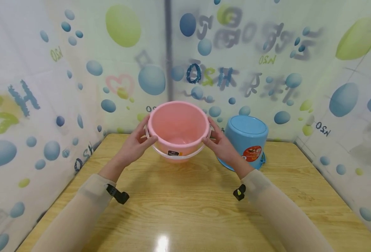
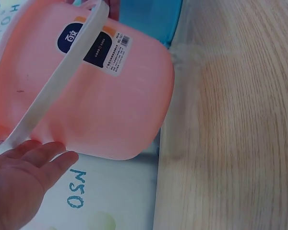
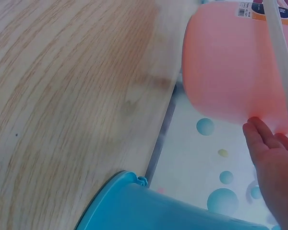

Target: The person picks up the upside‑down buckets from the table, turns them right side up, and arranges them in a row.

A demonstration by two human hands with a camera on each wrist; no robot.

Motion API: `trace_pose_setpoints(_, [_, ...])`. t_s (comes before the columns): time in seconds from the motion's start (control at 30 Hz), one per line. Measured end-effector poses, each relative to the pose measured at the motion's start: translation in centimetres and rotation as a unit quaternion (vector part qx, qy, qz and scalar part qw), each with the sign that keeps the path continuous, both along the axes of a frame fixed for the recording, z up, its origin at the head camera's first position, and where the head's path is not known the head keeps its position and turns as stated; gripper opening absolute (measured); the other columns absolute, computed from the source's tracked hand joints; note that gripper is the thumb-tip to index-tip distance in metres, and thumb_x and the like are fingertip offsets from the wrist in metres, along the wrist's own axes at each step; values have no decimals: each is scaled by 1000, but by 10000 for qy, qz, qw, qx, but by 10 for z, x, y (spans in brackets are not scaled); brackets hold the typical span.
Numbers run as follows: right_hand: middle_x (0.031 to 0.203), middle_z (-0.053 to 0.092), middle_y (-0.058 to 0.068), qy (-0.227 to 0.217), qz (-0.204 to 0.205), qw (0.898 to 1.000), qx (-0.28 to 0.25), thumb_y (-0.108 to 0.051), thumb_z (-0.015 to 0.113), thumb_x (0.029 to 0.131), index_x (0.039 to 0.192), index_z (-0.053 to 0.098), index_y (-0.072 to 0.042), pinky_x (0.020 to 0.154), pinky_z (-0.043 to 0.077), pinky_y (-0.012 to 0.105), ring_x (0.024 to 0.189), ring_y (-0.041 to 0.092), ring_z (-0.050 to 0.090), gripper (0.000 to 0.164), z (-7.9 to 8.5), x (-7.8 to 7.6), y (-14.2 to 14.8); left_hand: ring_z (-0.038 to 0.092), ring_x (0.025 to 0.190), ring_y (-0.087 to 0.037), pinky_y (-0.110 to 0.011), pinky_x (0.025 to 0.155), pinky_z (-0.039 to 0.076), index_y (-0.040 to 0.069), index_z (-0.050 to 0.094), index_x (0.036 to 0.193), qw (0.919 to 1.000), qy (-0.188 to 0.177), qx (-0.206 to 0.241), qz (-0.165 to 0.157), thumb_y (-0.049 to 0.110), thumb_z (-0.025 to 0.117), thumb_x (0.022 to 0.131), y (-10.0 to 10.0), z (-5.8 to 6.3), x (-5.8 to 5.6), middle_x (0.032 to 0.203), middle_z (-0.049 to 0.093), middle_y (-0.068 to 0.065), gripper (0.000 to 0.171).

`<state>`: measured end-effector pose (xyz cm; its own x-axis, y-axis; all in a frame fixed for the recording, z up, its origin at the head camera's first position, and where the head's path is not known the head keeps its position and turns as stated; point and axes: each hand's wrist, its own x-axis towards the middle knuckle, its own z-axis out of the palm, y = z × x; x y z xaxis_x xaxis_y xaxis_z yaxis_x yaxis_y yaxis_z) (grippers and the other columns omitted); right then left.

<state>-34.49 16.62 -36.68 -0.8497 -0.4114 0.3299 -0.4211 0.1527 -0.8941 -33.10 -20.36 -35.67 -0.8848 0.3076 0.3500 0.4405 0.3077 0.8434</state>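
A pink bucket (image 1: 179,122) is held up over the far part of the table, its open mouth tilted toward me. My left hand (image 1: 138,143) grips its left side, the thumb at the rim and the fingers against the outer wall. On the opposite side my right hand (image 1: 221,145) grips it in the same way. The bucket's white handle (image 2: 62,76) hangs down across the front wall, over a dark label (image 1: 173,153). In the right wrist view, the fingertips (image 3: 254,122) press on the smooth pink wall.
An upside-down blue bucket (image 1: 246,127) with a red sticker (image 1: 252,153) stands on the wooden table (image 1: 185,203), just right of the pink one and partly behind my right hand. Printed curtains (image 1: 125,70) enclose the table at the back and both sides.
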Motion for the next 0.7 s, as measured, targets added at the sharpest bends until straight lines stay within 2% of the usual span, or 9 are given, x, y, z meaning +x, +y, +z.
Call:
trace_pose_setpoints(0.1, [162, 54, 27, 22, -32, 10000, 40, -19, 56, 117, 179, 3, -30, 117, 55, 45, 136, 37, 68, 83, -1, -1, -1, 52, 154, -44, -66, 120, 48, 43, 16, 177, 9998, 93, -53, 141, 34, 66, 112, 1, -1, -1, 176, 41, -13, 82])
trace_pose_setpoints(0.17, [166, 50, 27, 19, -14, 10000, 23, -21, 54, 118, 179, 3, -29, 119, 53, 51, 140, 40, 65, 80, -2, -2, -1, 49, 156, -44, -69, 121, 45, 38, 19, 177, 9997, 84, -32, 247, 36, 66, 112, 3, -1, -1, 176, 41, -14, 80])
trace_pose_setpoints(0.3, [171, 44, 24, -96, 20, 9999, -114, -23, 50, 119, 179, 4, -27, 122, 48, 58, 144, 45, 60, 76, -4, -4, -3, 55, 150, -48, -70, 119, 47, 32, 19, 178, 9993, -94, -49, 372, 41, 65, 112, 6, -3, 0, 171, 47, -19, 81])
trace_pose_setpoints(0.4, [165, 49, 26, -239, -5, 9995, -209, -23, 47, 120, 179, 6, -27, 122, 48, 59, 138, 44, 61, 73, -5, -5, -5, 56, 148, -50, -71, 120, 45, 30, 17, 178, 9988, -223, -68, 428, 44, 65, 112, 8, -5, 0, 169, 49, -20, 83])
trace_pose_setpoints(0.5, [163, 49, 27, -362, -42, 9990, -248, -24, 46, 120, 179, 7, -29, 122, 48, 59, 132, 33, 62, 71, -8, -8, -7, 51, 153, -47, -72, 122, 43, 29, 17, 178, 9984, -273, -56, 488, 46, 64, 111, 10, -8, -1, 171, 48, -19, 83])
trace_pose_setpoints(0.6, [168, 46, 25, -472, -104, 9984, -281, -27, 46, 120, 179, 8, -30, 122, 48, 58, 130, 25, 62, 70, -10, -9, -9, 46, 159, -43, -70, 124, 41, 28, 16, 178, 9986, -167, -46, 491, 44, 64, 112, 11, -12, -2, 174, 44, -17, 84])
trace_pose_setpoints(0.7, [171, 43, 24, -585, -158, 9976, -326, -31, 47, 120, 179, 8, -30, 124, 46, 60, 135, 31, 61, 70, -10, -9, -11, 42, 162, -38, -66, 126, 41, 27, 17, 178, 9987, -77, -22, 494, 41, 64, 112, 11, -15, -3, 177, 39, -14, 82])
